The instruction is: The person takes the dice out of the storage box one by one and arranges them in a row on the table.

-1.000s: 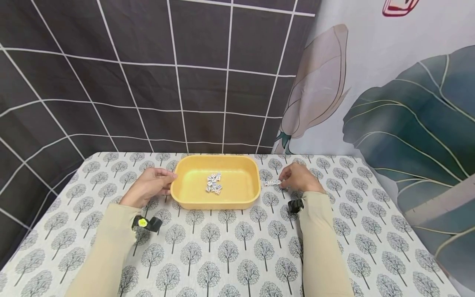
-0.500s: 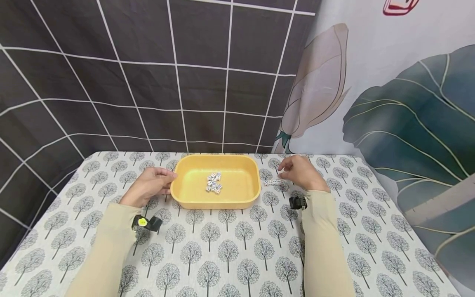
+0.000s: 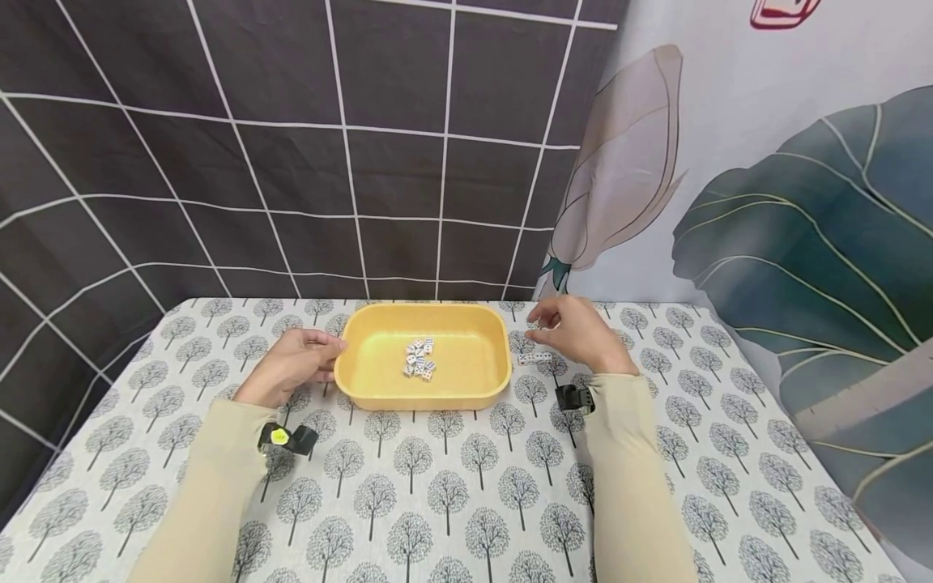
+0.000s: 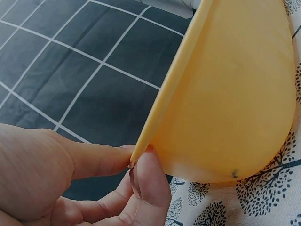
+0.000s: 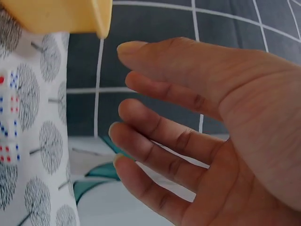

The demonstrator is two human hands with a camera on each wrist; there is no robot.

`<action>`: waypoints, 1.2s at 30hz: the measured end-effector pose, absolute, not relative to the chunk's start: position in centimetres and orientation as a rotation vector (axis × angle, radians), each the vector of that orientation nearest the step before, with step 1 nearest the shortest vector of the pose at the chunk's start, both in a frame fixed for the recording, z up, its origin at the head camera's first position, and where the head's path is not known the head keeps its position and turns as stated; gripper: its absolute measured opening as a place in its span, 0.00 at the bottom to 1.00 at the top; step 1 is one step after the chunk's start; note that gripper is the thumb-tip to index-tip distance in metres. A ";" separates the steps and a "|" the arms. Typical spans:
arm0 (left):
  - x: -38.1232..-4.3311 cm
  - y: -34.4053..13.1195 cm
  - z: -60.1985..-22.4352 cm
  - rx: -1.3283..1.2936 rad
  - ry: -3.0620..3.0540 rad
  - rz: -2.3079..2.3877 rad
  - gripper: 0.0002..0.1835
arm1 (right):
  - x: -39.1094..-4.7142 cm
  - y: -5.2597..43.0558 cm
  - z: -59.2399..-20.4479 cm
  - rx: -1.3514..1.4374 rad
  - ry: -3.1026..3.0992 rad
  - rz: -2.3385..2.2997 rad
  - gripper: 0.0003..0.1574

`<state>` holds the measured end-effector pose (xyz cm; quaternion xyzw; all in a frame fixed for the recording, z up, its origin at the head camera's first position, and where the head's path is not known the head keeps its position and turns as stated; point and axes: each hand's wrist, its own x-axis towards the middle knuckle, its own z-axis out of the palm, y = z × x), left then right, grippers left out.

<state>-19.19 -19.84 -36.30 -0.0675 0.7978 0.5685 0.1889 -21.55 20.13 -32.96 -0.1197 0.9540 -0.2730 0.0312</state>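
Observation:
In the head view a yellow plastic tub stands on the table, with a small cluster of white dice on its floor. My left hand pinches its left rim between thumb and fingers; the left wrist view shows this grip on the tub's edge up close. Right of the tub lies a short row of white dice, showing red and blue pips in the right wrist view. Above and behind that row hovers my right hand, its relaxed fingers apart and holding nothing. It is apart from the tub.
A white cloth with printed trees covers the table. Behind it hangs a dark curtain with a white grid. A pale curtain with flower and leaf prints hangs at the right.
My right hand was at the right end of the dice row; it has come away from the dice, then shifted left toward the tub. The left hand and the tub have stayed put.

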 end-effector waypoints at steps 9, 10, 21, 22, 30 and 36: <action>-19.2 -19.8 -36.3 -0.191 2.254 1.593 0.20 | -21.5 18.3 -32.7 -0.456 2.943 -0.868 0.17; -19.2 -19.8 -36.3 -0.191 2.255 1.591 0.20 | -21.5 18.1 -32.8 -0.467 2.948 -0.867 0.17; -19.1 -19.8 -36.2 -0.192 2.247 1.592 0.20 | -21.4 15.7 -33.2 -0.559 2.934 -0.876 0.21; -19.1 -19.8 -36.2 -0.191 2.247 1.593 0.20 | -21.5 15.5 -33.3 -0.561 2.927 -0.875 0.21; -19.1 -19.8 -36.4 -0.196 2.254 1.588 0.20 | -21.4 13.9 -33.8 -0.598 2.924 -0.860 0.22; -19.2 -19.8 -36.4 -0.197 2.264 1.584 0.20 | -21.4 12.8 -34.2 -0.680 2.923 -0.821 0.24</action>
